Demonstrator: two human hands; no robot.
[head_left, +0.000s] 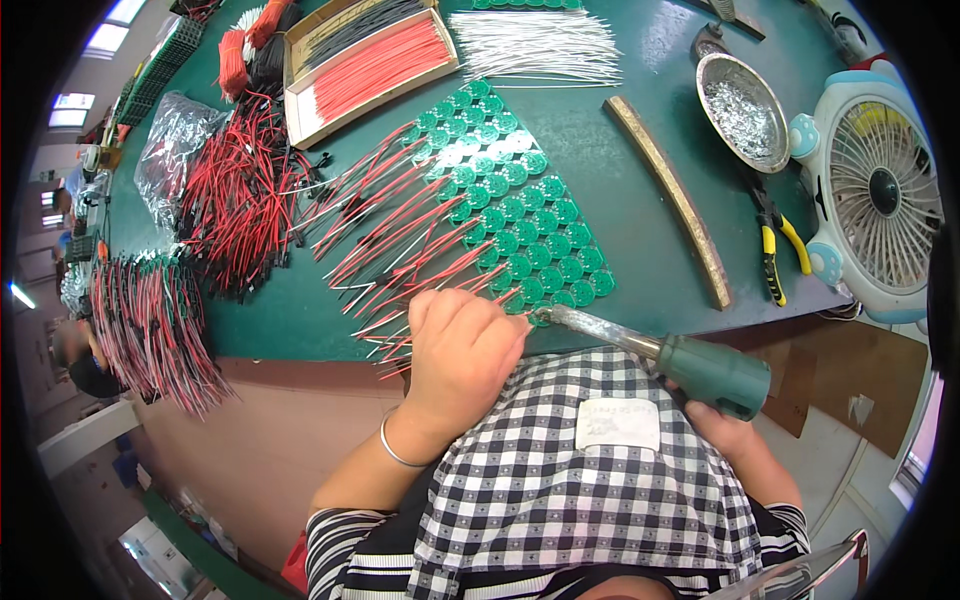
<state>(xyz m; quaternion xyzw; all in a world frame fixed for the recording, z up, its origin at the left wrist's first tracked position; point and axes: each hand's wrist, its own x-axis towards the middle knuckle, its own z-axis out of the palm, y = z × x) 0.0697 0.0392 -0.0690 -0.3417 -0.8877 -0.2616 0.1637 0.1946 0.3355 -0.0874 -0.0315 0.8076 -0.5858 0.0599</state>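
My right hand [718, 424] is wrapped round the dark green handle of a soldering iron [714, 376], partly hidden behind it. The iron's metal shaft points left, and its tip is at the near edge of a panel of round green circuit boards [540, 238]. Just left of the tip, my left hand [463, 340] is closed in a pinch on a thin wire, whose end is hard to see. Red, black and white wires [400, 255] run in rows from the boards' left side, some passing under my left hand.
Behind the panel lie a cardboard box [297, 104] of red and black wires and a bundle of white wires [540, 45]. Wire heaps [240, 190] and a plastic bag [172, 150] are left. Rightward are a brass-coloured bar [668, 200], a bowl of metal scraps [708, 70], pliers [769, 262] and a fan [820, 190].
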